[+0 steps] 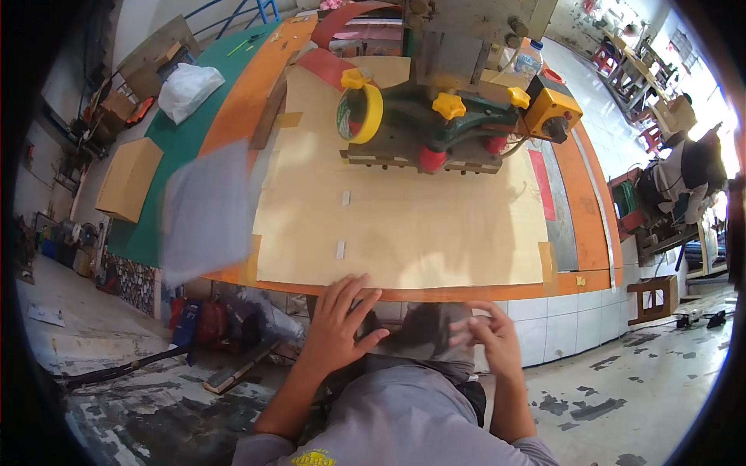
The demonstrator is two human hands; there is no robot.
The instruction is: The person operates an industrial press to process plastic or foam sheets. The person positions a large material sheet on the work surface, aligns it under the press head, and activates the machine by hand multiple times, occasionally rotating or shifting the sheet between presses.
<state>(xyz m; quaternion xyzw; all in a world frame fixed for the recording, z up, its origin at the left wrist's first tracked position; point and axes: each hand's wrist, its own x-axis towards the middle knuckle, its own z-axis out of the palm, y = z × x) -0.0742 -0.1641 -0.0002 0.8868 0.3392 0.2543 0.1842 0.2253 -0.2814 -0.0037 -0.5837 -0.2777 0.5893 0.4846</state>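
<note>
My left hand (339,325) is open, fingers spread, with its fingertips at the front edge of a cream sheet (435,225) taped over the worktable. To the right, my right hand (491,335) hangs just off the front edge with its fingers bent and partly smeared by motion. Whether it holds anything thin is unclear; a hazy, greyish patch shows beside it, over my lap. Two small white strips (340,249) lie on the cream sheet. Over its far part stands a dark green machine head (474,128) with yellow knobs and red feet.
A pale, blurred sheet (206,217) hangs over the table's left side. A cardboard box (130,180) and a white plastic bag (189,91) lie on the green surface (206,116). A yellow tape roll (371,114) hangs on the machine, near an orange control box (553,113).
</note>
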